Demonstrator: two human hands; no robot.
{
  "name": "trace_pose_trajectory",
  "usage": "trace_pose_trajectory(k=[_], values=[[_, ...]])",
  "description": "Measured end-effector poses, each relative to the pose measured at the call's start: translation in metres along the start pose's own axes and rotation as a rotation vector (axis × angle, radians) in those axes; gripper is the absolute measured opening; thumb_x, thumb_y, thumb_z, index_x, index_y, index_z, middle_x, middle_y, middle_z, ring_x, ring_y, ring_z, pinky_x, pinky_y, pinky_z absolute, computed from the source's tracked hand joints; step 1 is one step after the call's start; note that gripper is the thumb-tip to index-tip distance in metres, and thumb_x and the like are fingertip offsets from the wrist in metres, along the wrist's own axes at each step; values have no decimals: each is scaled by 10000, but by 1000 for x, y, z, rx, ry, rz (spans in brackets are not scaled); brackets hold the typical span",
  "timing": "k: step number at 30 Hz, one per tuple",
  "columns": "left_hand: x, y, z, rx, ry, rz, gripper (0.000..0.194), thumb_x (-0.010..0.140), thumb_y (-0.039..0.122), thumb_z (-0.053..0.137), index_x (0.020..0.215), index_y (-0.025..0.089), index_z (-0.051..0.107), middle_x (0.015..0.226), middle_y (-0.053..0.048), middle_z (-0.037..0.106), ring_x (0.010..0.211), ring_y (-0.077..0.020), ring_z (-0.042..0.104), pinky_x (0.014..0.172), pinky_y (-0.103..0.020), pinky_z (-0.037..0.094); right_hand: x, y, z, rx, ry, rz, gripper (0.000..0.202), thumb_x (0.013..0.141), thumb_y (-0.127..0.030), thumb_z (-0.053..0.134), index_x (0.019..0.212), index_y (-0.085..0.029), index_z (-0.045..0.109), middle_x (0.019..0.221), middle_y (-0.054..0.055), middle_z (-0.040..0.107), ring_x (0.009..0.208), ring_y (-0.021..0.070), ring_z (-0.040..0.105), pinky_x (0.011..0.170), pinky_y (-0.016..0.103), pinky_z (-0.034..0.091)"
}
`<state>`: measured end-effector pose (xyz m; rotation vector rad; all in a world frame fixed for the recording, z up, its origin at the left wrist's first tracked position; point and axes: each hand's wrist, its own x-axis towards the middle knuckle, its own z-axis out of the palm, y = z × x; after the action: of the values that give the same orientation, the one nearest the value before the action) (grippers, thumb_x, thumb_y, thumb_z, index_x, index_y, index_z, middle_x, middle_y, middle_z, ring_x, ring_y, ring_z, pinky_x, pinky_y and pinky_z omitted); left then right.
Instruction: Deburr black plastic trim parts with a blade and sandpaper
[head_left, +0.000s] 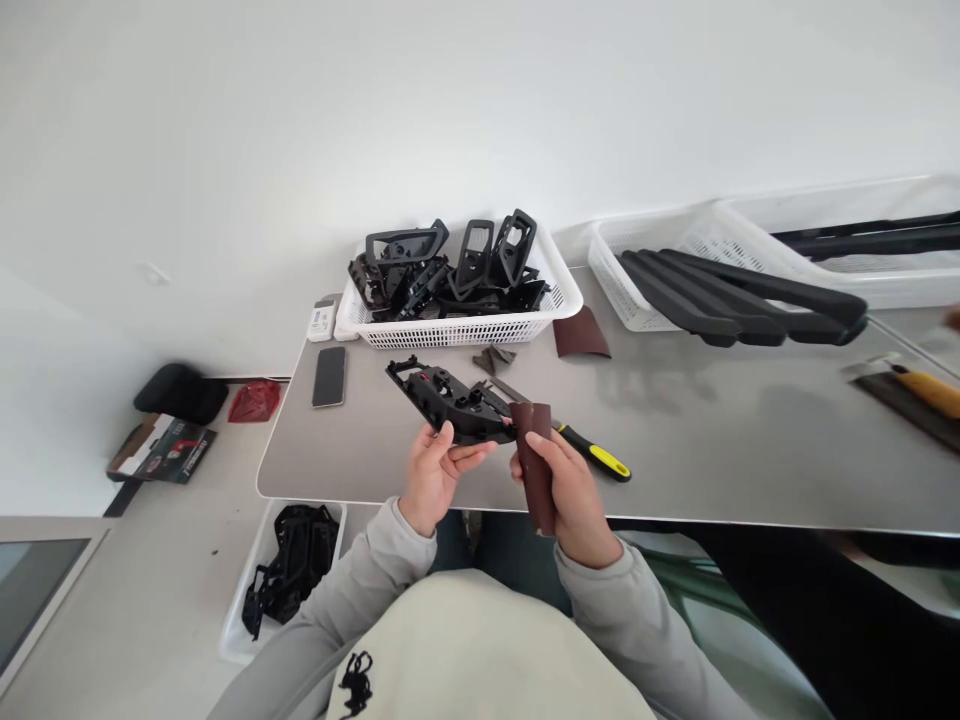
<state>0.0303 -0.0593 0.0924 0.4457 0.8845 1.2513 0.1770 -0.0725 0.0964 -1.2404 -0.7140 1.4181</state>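
A black plastic part (450, 405) with clips and openings is held over the front of the table by my left hand (436, 470), thumb on its near edge and fingers beneath. My right hand (566, 485) grips a folded piece of brown sandpaper (536, 470), whose upper end is by the right tip of the black part. Behind that sandpaper lies a file with a black and yellow handle (600, 455), its blade pointing back left. Small grey scraps (493, 358) rest between the part and a white basket (465, 330) full of similar black parts.
On the grey table (360, 450) are a phone (328, 377), a small white box (321, 320) and a brown sheet (581, 333). Long black parts (712, 300) overhang a right-hand basket (634, 310). A yellow-handled tool (926, 390) lies far right. A floor bin (255, 600) stands lower left.
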Motion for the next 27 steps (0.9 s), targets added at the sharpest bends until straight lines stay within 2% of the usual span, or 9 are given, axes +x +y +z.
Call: trace_pose_trajectory(k=[3, 6, 10, 16, 19, 21, 24, 27], values=[[2, 0, 0, -31, 8, -32, 289, 783, 410, 699, 890, 169, 581, 823, -56, 748, 714, -219, 736, 634, -280, 575, -1, -1, 1, 69, -50, 15, 298, 728, -488, 640, 756, -216, 524, 468, -32, 559, 434, 124, 459, 443, 245, 339], [4, 0, -1, -36, 2, -81, 271, 800, 403, 689, 858, 160, 584, 785, -57, 743, 697, -200, 733, 621, -252, 575, -1, 0, 1, 170, -92, 8, 281, 736, -462, 648, 747, -224, 499, 472, -46, 539, 442, 115, 452, 440, 239, 329], [6, 1, -3, -33, 6, -100, 246, 776, 353, 721, 853, 168, 577, 782, -45, 734, 700, -190, 731, 635, -248, 579, -1, 4, 3, 250, -70, -6, 279, 733, -445, 654, 730, -237, 469, 473, -66, 502, 443, 110, 435, 433, 237, 311], [3, 4, 1, -22, 23, -15, 318, 627, 212, 824, 860, 161, 613, 709, 12, 710, 597, -133, 707, 539, -155, 542, -5, 6, 8, 139, -49, -11, 273, 742, -449, 640, 732, -219, 494, 460, -48, 544, 430, 110, 436, 441, 235, 315], [3, 6, 3, -38, 34, -14, 324, 599, 197, 832, 841, 150, 622, 672, 16, 707, 574, -134, 704, 507, -138, 531, -4, 7, 9, 90, -39, -34, 294, 728, -466, 647, 707, -213, 498, 450, -41, 556, 409, 105, 423, 426, 234, 302], [3, 7, 2, -60, 22, -21, 314, 606, 217, 829, 835, 145, 628, 671, 1, 718, 576, -146, 708, 507, -146, 538, -3, 7, 8, 65, -36, -53, 306, 718, -474, 653, 690, -212, 497, 445, -41, 554, 403, 102, 419, 425, 234, 302], [5, 7, 1, -87, 29, -35, 274, 681, 341, 788, 778, 147, 621, 645, -19, 721, 546, -154, 700, 487, -166, 535, -1, 8, 6, 10, -30, -82, 307, 720, -476, 660, 698, -206, 517, 458, -41, 555, 417, 104, 426, 437, 236, 314], [6, 4, 1, -53, 53, -6, 339, 703, 446, 760, 788, 156, 607, 662, -28, 729, 530, -157, 693, 473, -184, 522, -2, 8, 1, -75, 27, -145, 282, 748, -464, 653, 751, -198, 560, 500, -45, 548, 442, 111, 435, 450, 244, 326]])
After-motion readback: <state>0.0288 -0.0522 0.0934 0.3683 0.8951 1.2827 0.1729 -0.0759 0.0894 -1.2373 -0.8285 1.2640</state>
